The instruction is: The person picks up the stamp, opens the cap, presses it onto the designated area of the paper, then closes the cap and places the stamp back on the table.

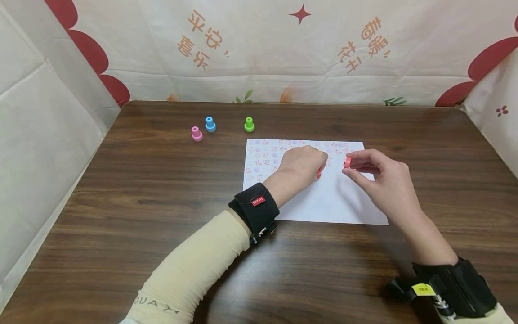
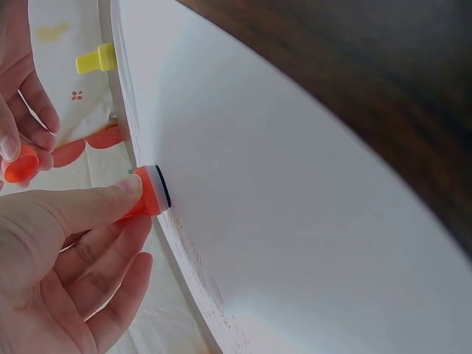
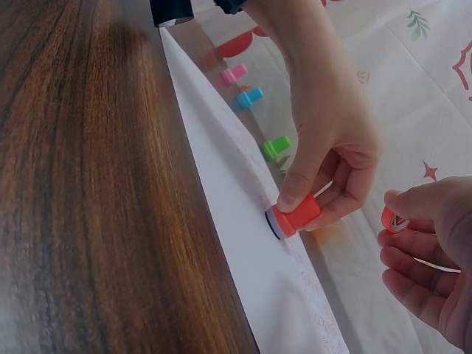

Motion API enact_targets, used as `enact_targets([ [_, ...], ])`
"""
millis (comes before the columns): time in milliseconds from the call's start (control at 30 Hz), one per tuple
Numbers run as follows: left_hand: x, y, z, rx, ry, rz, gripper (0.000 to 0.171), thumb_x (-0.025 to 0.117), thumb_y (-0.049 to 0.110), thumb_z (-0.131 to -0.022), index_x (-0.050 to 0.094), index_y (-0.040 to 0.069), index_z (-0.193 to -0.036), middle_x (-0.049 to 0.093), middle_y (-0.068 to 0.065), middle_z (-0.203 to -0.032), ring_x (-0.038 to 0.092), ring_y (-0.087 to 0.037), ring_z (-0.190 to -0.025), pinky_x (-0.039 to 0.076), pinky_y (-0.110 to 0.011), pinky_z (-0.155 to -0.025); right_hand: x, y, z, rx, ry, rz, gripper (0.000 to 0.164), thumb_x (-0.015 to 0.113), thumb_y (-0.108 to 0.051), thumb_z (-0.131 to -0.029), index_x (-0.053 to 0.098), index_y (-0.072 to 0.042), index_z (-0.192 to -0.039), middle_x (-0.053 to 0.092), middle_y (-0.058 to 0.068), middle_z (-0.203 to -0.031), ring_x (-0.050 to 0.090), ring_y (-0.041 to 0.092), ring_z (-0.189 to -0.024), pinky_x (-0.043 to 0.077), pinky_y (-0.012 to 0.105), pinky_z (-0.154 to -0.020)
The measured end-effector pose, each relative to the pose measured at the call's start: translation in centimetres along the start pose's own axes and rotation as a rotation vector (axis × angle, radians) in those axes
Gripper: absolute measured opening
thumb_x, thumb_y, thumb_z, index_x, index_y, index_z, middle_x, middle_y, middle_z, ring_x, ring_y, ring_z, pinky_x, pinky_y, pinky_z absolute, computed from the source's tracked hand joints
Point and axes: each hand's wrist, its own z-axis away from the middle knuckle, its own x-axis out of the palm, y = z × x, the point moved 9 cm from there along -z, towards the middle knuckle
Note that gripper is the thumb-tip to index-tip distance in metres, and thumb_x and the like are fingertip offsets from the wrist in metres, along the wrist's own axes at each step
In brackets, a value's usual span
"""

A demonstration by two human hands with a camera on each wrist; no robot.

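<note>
Red stamp: over about the middle of the sheet, dark-rimmed end turned toward the paper; contact with it, cannot tell.
Left hand: above the sheet, thumb and fingertips pinching the stamp's red body, other fingers loosely bent. I judge this grip leaves the dark-rimmed end free.
Red cap: above the sheet's right part, apart from the stamp; likely kept in the fingers so it stays at hand.
Right hand: thumb and index finger closed on the cap, remaining fingers half bent.
Sheet: flat on the table; small printed marks on its far and left parts, near part bare.
Green piece: just beyond the sheet's far left corner, upright.
Blue piece, pink piece: left of and beyond the sheet, beside each other; presumably set there to leave the paper free.
Yellow piece: past the sheet's edge, left wrist view only; in the head view my right hand probably hides it.
View check: head hides most of the stamp behind my knuckles; both wrist views show its pale band and dark rim. Left wrist view also shows the cap is hollow.
</note>
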Motion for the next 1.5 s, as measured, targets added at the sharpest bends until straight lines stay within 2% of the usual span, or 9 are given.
enact_targets([
  [700,-0.47,0.12,-0.03,0.008,-0.001,-0.003,0.017,0.067,0.016,-0.088,0.065,0.02,-0.105,0.068,0.003,-0.089,0.058,-0.013,-0.077,0.053,-0.025,-0.067,-0.34,0.29,0.12,-0.003,0.012,-0.062,0.032,0.081,-0.012,-0.075,0.07,-0.005,-0.104,0.074,0.016,-0.089,0.054,-0.019,-0.075,0.039,-0.004,-0.07],
  [1167,-0.31,0.45,-0.23,0.016,-0.011,-0.03,0.018,0.067,0.018,-0.089,0.066,0.019,-0.107,0.068,0.003,-0.094,0.058,-0.012,-0.081,0.055,-0.027,-0.073,-0.45,0.5,0.51,-0.005,0.014,-0.04,0.031,0.08,-0.01,-0.075,0.069,-0.004,-0.103,0.073,0.014,-0.087,0.054,-0.018,-0.072,0.039,-0.003,-0.068],
  [1500,-0.27,0.45,-0.14,0.016,-0.003,-0.029,0.015,0.066,0.016,-0.089,0.066,0.018,-0.104,0.068,0.003,-0.091,0.057,-0.012,-0.078,0.055,-0.027,-0.072,-0.5,0.73,0.82,0.0,0.016,-0.045,0.03,0.08,-0.014,-0.077,0.07,-0.006,-0.104,0.073,0.013,-0.088,0.055,-0.017,-0.072,0.04,-0.001,-0.065],
])
